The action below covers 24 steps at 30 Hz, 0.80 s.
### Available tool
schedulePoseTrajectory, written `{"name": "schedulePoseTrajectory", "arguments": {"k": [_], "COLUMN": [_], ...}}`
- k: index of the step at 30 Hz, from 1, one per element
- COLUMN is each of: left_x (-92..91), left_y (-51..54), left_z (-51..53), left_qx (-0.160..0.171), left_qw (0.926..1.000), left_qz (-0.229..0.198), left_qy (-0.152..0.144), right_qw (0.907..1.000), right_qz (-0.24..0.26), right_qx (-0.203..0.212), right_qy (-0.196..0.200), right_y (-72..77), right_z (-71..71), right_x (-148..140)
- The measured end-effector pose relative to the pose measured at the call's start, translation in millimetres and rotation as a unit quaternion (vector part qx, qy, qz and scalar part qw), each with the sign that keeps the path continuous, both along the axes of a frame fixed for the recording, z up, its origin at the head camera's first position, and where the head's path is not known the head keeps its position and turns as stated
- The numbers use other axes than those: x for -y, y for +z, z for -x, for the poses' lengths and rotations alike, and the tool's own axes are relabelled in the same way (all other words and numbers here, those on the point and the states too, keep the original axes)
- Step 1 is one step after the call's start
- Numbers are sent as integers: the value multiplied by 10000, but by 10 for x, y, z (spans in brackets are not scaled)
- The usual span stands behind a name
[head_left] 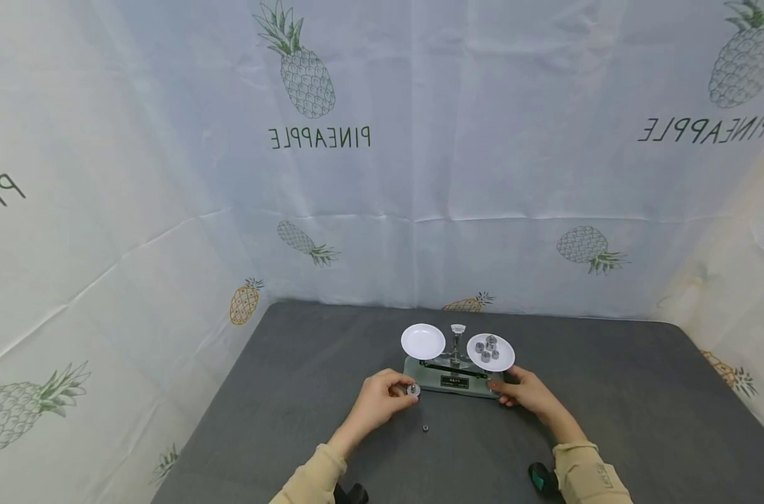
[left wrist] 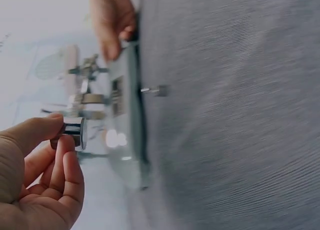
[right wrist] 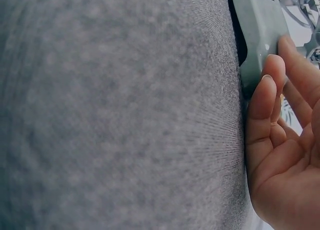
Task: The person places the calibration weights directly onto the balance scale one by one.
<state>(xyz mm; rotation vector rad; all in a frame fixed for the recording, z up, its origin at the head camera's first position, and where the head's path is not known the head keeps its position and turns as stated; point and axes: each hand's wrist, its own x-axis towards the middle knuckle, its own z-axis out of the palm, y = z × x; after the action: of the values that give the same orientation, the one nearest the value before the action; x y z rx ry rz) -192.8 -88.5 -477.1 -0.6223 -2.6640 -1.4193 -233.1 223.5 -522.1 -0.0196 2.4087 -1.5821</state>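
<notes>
A balance scale with a pale green base (head_left: 429, 378) stands on the dark cloth. My left hand (head_left: 380, 400) is just in front of the base's left end, and it pinches a shiny metal weight (left wrist: 75, 132) between thumb and fingers. At the base's right end, my right hand (head_left: 527, 392) grips the corner, its fingertips (right wrist: 263, 97) against the green edge. Several metal weights (head_left: 485, 356) sit on the right white pan (head_left: 509, 349). The left white pan (head_left: 422, 341) bears nothing. On the cloth before the scale lies a small weight (head_left: 425, 428).
The grey cloth-covered table (head_left: 331, 350) extends to both sides of the scale. Behind it hangs a pale curtain (head_left: 382, 175) printed with pineapples. Dark straps (head_left: 541, 479) show at the wrists, by the beige sleeves (head_left: 590, 476).
</notes>
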Motion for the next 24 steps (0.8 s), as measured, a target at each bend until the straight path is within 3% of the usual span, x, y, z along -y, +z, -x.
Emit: {"name": "schedulePoseTrajectory", "arguments": {"k": [7, 12, 18, 24], "left_x": [-29, -76, -164, -259], "left_y": [336, 496, 569, 538], "left_z": [113, 262, 466, 623], "left_qx": [-445, -613, -517, -389], "left_qw": [9989, 9973, 9961, 9944], "left_qz": [74, 81, 40, 80], "left_qy": [149, 385, 713, 979], "right_qw": [10000, 10000, 10000, 9999], "right_qz": [23, 45, 57, 96], "right_qx": [14, 23, 13, 26], "right_qy": [-15, -76, -77, -47], "right_y": [13, 14, 14, 18], "right_z": [-17, -20, -26, -30], "right_x": [6, 6, 2, -3]}}
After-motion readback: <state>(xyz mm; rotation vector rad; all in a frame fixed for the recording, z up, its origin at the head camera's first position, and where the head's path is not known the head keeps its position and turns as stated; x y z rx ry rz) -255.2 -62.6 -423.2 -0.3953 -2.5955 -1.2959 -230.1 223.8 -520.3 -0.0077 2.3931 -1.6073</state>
